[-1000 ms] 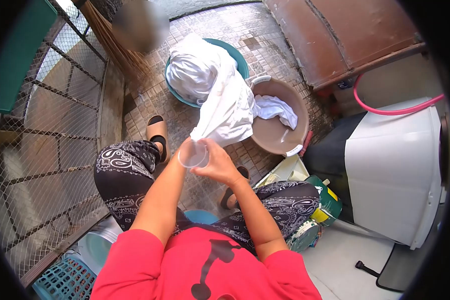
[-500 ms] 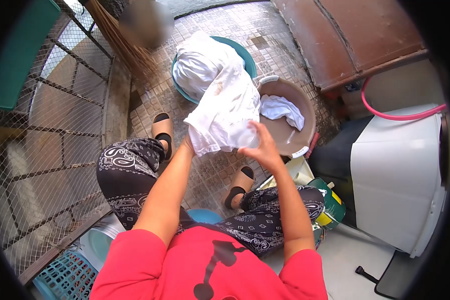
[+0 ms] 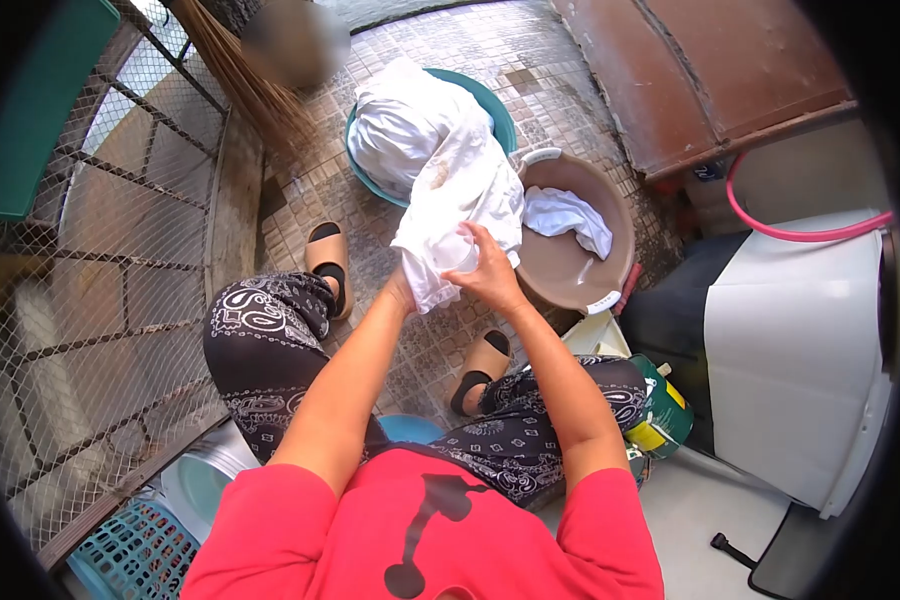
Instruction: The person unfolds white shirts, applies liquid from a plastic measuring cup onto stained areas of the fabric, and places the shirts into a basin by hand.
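A white cloth garment with brownish stains stretches from the teal basin toward me. My left hand is closed on its near end, its fingers mostly hidden beneath the fabric. In my right hand is a small translucent white container, pressed against the cloth, with thumb and fingers curved round it. More white laundry is heaped in the teal basin. To the right, a beige tub holds a crumpled white cloth.
My sandalled feet stand on the tiled floor. Wire mesh runs along the left, with a broom behind it. A blue plastic basket sits at lower left. On the right are a green and yellow container and a white panel.
My hands have come closer together, the left moving right and the right moving left with the container. The cloth's near end is now gathered more tightly.
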Demonstrator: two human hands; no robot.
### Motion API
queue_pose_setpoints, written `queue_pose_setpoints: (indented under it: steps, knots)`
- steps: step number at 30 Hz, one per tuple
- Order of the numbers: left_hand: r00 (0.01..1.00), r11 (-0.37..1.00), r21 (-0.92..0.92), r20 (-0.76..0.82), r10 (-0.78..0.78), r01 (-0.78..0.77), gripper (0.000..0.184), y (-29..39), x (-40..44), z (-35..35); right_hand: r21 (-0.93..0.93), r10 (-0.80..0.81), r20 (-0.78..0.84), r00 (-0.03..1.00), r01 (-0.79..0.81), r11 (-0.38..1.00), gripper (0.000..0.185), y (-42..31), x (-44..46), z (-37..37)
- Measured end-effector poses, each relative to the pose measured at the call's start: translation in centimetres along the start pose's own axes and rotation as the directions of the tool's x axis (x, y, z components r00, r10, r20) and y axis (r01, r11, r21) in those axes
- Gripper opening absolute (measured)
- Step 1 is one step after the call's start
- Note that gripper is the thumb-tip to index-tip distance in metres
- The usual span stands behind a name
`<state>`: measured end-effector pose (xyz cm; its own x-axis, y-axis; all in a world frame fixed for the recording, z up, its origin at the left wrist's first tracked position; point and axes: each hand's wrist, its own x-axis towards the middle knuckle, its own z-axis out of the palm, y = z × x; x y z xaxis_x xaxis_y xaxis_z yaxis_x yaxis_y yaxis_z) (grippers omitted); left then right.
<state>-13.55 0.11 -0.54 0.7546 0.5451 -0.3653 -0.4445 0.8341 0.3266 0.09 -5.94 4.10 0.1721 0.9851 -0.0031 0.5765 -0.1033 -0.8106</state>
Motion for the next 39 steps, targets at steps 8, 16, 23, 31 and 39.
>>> queue_pose_setpoints:
  steps: [8,16,23,31,39]
  knots:
    - [0.991,0.937,0.33,0.105,0.083,-0.114,0.042,-0.3,1.0,-4.4,0.392,0.087,0.332,0.939,-0.221,0.893,0.079,-3.4,-1.8,-0.7]
    - [0.901,0.414,0.812,0.293,0.319,-0.41,0.042,0.3,2.2,-4.9,0.23,0.168,-0.158,0.973,-0.129,0.965,0.078,1.0,0.4,-4.9]
    - [0.781,-0.239,0.851,0.524,0.339,-0.467,0.043,-0.5,2.5,-5.1,-0.198,-0.077,-0.139,0.987,0.048,0.979,0.079,0.6,0.7,-2.4]
    - [0.92,0.835,0.386,0.182,0.347,-0.391,0.057,-1.2,1.7,-2.8,-0.337,-0.135,-0.01,0.991,0.124,0.933,0.077,-1.7,-0.3,-0.5]
    - [0.883,0.52,0.73,0.254,0.395,-0.443,0.043,-1.0,2.0,-2.4,-0.311,-0.105,-0.034,0.994,0.089,0.946,0.077,-1.2,0.0,-0.8]
